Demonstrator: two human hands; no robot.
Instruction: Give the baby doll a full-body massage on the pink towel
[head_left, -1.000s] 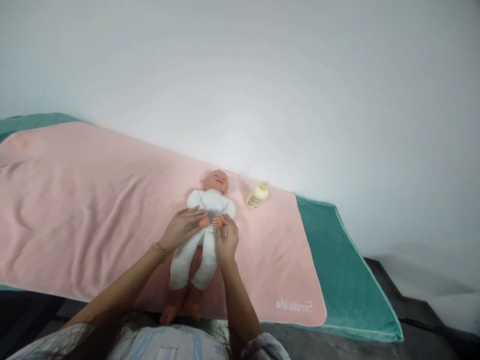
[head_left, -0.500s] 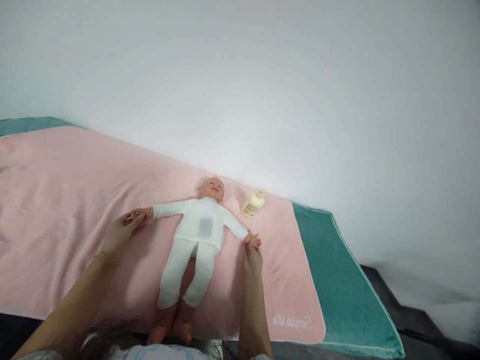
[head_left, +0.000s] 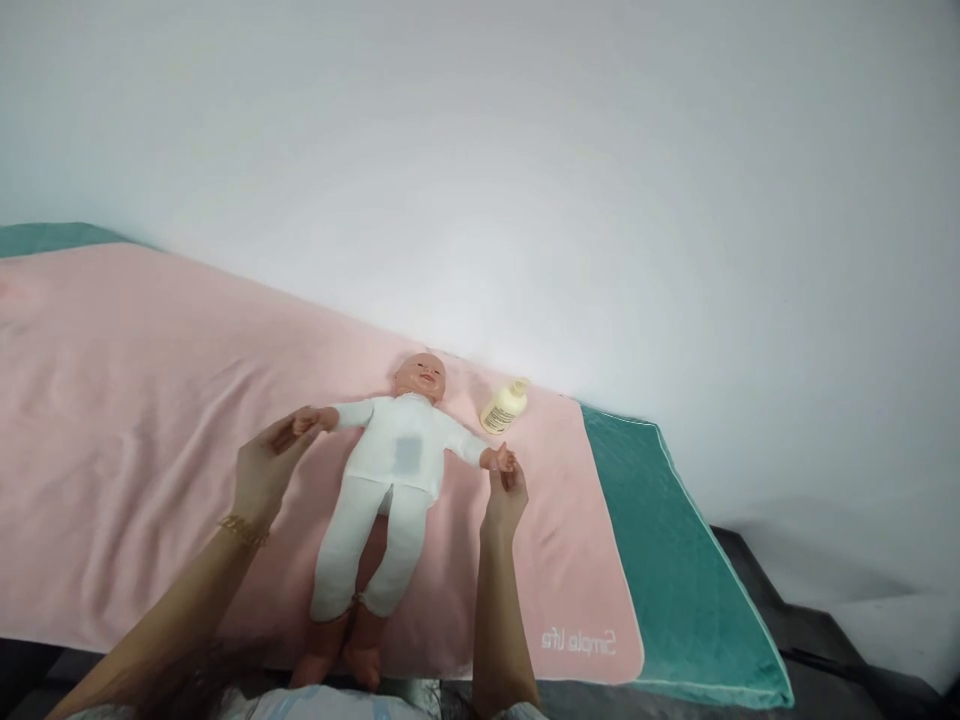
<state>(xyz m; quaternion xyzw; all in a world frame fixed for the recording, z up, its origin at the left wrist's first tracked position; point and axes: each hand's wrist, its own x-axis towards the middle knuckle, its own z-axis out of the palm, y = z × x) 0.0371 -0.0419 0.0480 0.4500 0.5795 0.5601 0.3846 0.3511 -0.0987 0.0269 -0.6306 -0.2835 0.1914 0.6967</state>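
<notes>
Holding both of the doll's [head_left: 391, 445] hands, I have its arms spread out to either side. My left hand [head_left: 268, 468] has its thumb and fingers closed in a light pinch on the doll's hand at the left; that grip is nearly shut, with only the small hand between the fingertips. My right hand [head_left: 505, 496] has the same kind of grip on the doll's other hand, thumb and fingertips drawn together around it, the doll's small fingers showing above mine.

The doll lies face up on the pink cloth [head_left: 187, 400], between my hands, its head at the far side near the wall [head_left: 480, 180] and its bare feet at the near edge, close to me. It wears white clothes, with a grey patch [head_left: 408, 455] on the front of the top. Its legs are slightly apart at the knees and come close together near the ankles.

Just right of its head is the pale yellow bottle [head_left: 503, 408], also on the cloth, apart from both my hands. White lettering [head_left: 579, 642] shows reversed at the near right corner of the cloth. Green cover [head_left: 660, 540] shows beyond the cloth's right edge, and a gold bracelet [head_left: 244, 530] circles my left wrist.
</notes>
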